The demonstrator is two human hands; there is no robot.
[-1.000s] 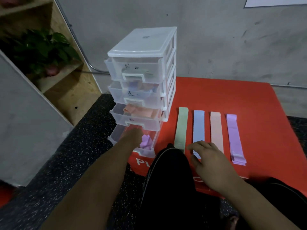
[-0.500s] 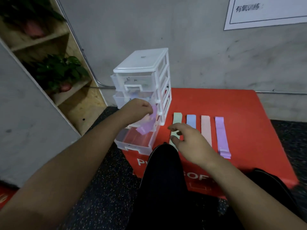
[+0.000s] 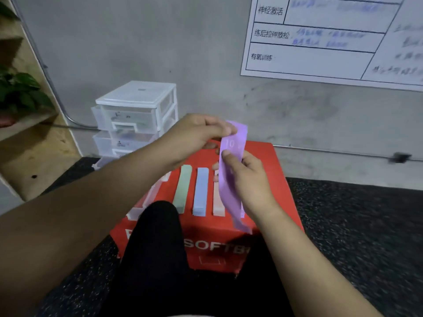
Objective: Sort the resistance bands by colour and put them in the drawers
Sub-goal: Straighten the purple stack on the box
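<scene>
At left of centre stands the translucent white plastic drawer unit (image 3: 137, 110). Right of it, my left hand (image 3: 194, 133) pinches the top end of the flat lilac rubber resistance band (image 3: 229, 197), which hangs mid-frame above the red soft box (image 3: 267, 152). On the box lie the green band (image 3: 183, 188), blue band (image 3: 201, 191) and peach band (image 3: 217, 202), side by side. My right hand (image 3: 249, 179) pinches the lilac band at mid-length. Expected handling: light, limp, stretchy. Grip the flat faces near one end and fold before stowing.
</scene>
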